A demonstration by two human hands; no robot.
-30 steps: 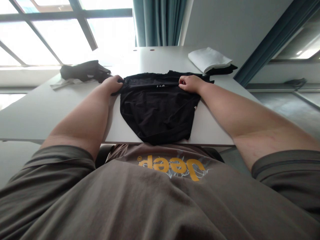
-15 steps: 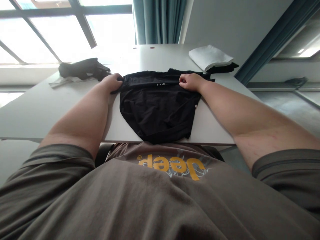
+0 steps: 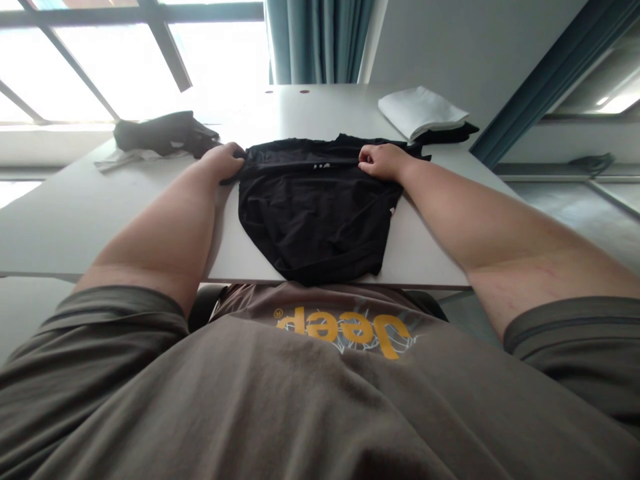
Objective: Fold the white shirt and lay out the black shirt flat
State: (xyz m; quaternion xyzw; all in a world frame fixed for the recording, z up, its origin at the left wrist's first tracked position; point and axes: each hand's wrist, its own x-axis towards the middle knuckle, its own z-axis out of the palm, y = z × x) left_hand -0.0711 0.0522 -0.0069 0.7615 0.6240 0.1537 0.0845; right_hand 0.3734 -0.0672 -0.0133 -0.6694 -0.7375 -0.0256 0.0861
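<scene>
A black T-shirt (image 3: pixel 320 220) lies spread on the white table (image 3: pixel 240 257), its lower end reaching the near edge. Part of a small white print shows across its upper part, beside a crosswise fold. My left hand (image 3: pixel 227 160) is closed on the shirt's upper left side, fingers curled round the cloth. On the upper right my right hand (image 3: pixel 383 162) pinches the fabric between thumb and fingers. A small pale tag (image 3: pixel 393 211) sticks out at the shirt's right edge.
Crumpled dark clothes (image 3: pixel 157 133) lie at the back left with a white cloth (image 3: pixel 127 160) under them. A folded white cloth (image 3: pixel 423 113) rests on a black one (image 3: pixel 450 135) at the back right. Blue curtains (image 3: pixel 317 43) hang behind the table.
The view has tilted very slightly. Both hands keep their hold at almost the same spots, and the visible part of the white print has shifted a little at the fold.
</scene>
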